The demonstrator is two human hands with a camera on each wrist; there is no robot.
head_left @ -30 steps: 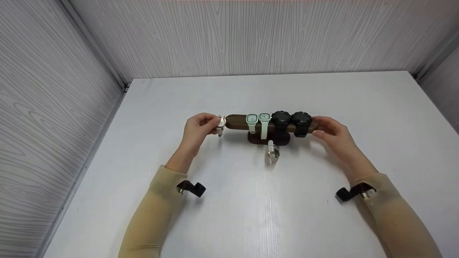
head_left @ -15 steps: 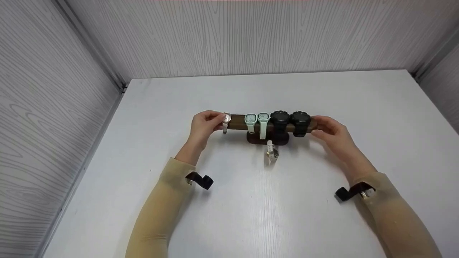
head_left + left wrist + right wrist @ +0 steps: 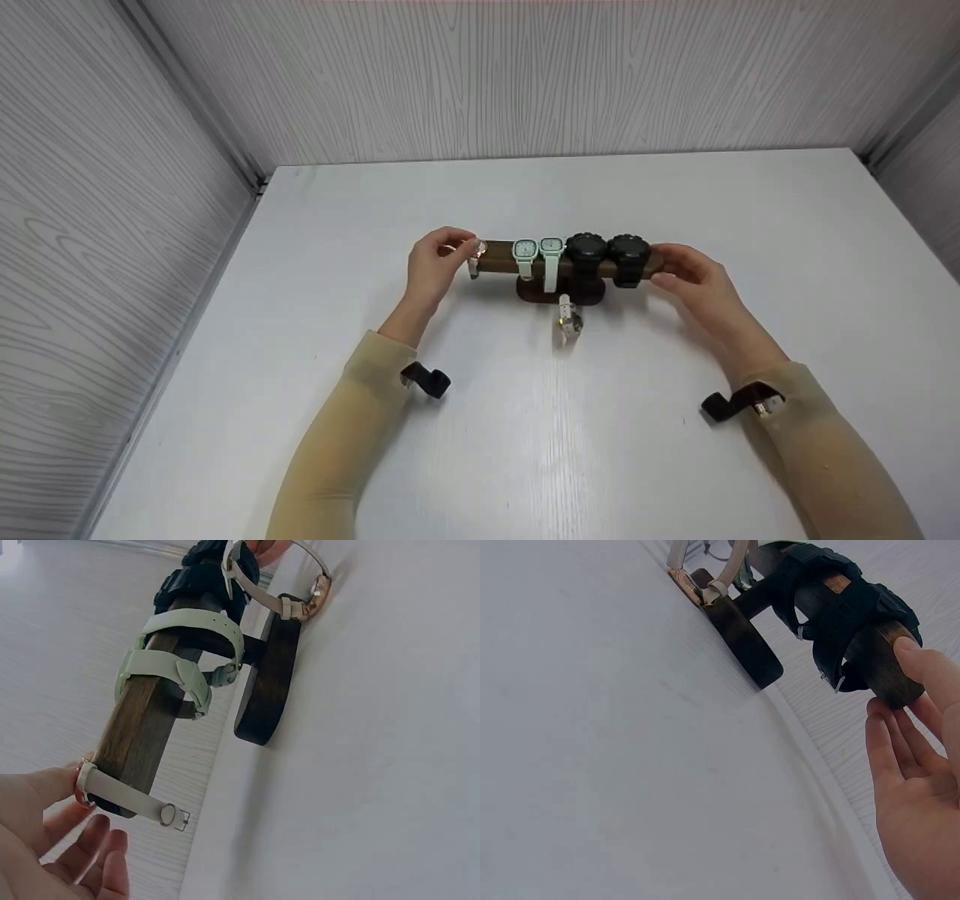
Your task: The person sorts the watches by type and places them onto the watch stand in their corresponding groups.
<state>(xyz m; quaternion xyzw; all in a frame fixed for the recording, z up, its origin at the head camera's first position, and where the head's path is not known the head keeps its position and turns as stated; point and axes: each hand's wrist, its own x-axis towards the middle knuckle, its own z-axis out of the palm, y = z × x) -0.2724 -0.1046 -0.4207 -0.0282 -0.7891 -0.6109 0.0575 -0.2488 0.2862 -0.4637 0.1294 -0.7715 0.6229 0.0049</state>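
A dark wooden watch stand (image 3: 499, 256) stands on the table, its bar raised over a rounded base (image 3: 271, 686). At the bar's left end my left hand (image 3: 435, 266) pinches a rose-gold watch with a white strap (image 3: 124, 793). The strap loops over that end, its buckle hanging loose below. My right hand (image 3: 699, 283) grips the opposite end, thumb on the near side and fingers behind and under it. Two mint-green watches (image 3: 525, 250) hang mid-bar. Beside them toward the right sit two black watches (image 3: 628, 250).
Another white-strapped watch (image 3: 568, 321) with a rose-gold case lies on the white table (image 3: 540, 435) just in front of the stand's base. Pale wood-grain panels (image 3: 487, 82) wall the table at the back and sides. Each sleeve carries a black camera mount (image 3: 427, 379).
My left hand has moved right and slightly away, bringing the rose-gold watch from beside the bar onto its left end. The right hand has kept its hold on the other end.
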